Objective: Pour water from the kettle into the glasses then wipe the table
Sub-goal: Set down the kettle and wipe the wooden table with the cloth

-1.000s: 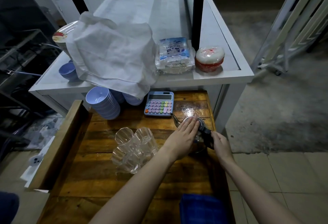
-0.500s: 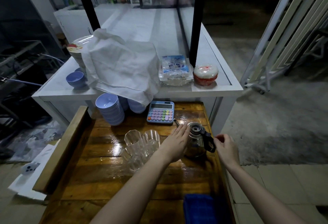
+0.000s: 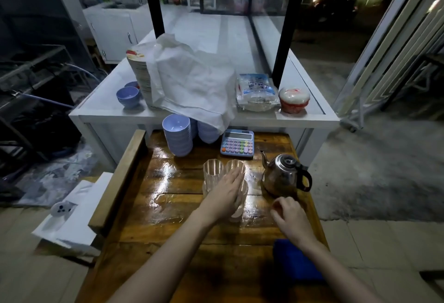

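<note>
Both hands have left the kettle [image 3: 283,175]. A second ago the left hand lay on its lid and the right hand was at its black handle. Now the kettle stands alone and upright at the right side of the wooden surface [image 3: 168,209], lid on, spout pointing to the far left.

The left hand [image 3: 227,195] has crossed to the cluster of glasses [image 3: 213,171] in the middle of the surface. Its fingers lie fairly straight over the near glasses, so the grip is apart and resting on them, not clamped round any one. Whether the thumb hooks a glass is hidden.

The right hand [image 3: 289,216] has drawn back toward the near edge, just in front of the kettle's base. Its fingers are loosely curled on nothing, so that grip is empty.

The glasses stand bunched together and look empty, so pouring appears not to have started. The left hand seems to be steadying or spreading them first. Wet sheen already covers much of the wood. The blue cloth [image 3: 295,263] for wiping lies folded at the near right edge, under the right forearm.
</note>
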`<state>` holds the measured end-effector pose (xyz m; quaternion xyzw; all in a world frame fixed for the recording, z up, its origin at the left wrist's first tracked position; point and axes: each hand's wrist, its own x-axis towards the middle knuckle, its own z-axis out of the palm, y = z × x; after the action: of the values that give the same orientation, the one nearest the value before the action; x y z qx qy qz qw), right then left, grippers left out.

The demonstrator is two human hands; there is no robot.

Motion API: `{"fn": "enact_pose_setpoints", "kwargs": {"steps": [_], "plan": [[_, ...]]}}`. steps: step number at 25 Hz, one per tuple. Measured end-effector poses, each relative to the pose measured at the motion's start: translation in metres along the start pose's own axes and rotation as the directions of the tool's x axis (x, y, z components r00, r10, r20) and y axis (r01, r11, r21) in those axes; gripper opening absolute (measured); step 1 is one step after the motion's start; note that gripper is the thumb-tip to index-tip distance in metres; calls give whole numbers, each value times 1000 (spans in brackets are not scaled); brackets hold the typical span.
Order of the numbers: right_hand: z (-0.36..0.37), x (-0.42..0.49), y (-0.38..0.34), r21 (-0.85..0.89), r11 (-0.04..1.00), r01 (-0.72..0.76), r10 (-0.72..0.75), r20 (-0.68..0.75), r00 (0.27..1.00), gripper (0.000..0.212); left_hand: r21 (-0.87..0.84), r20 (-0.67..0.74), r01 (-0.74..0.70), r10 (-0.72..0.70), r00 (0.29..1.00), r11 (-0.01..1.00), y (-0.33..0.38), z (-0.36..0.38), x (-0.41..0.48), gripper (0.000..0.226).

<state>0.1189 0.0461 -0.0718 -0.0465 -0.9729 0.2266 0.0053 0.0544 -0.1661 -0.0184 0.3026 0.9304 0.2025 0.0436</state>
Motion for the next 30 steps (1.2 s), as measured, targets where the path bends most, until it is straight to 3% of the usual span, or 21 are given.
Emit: {"fn": "enact_pose_setpoints", "kwargs": {"steps": [3,5,9,13,18,21,24,26,30], "plan": [[31,-37,21,-215,965,-150,179,122,976,54,-73,-25,-43,41,999,996,-8,12,-46,61],[49,-59,36,-330,905,-268,343,195,919,70,-52,5,-51,51,999,997,-22,31,-75,64],[82,-99,55,-365,859,-360,479,323,816,74,9,120,7,-8,993,1000,-52,70,-129,62],[102,-119,46,-342,903,-260,376,333,865,70,18,177,92,-94,980,996,-72,101,-166,60],[123,-134,9,-256,961,104,20,439,898,71,78,212,129,-143,967,989,-89,128,-189,62],[135,-135,-14,-147,966,212,-138,400,906,66,121,179,106,-127,976,987,-100,139,-199,62],[158,-125,-31,-135,989,-57,90,256,962,86,150,143,86,-108,984,985,-106,148,-205,62],[172,-115,-34,-175,962,-212,239,150,959,92,159,108,98,-116,987,982,-109,155,-207,61],[161,-101,4,-250,930,-270,293,61,954,96,161,77,92,-105,991,983,-112,163,-207,61]]}}
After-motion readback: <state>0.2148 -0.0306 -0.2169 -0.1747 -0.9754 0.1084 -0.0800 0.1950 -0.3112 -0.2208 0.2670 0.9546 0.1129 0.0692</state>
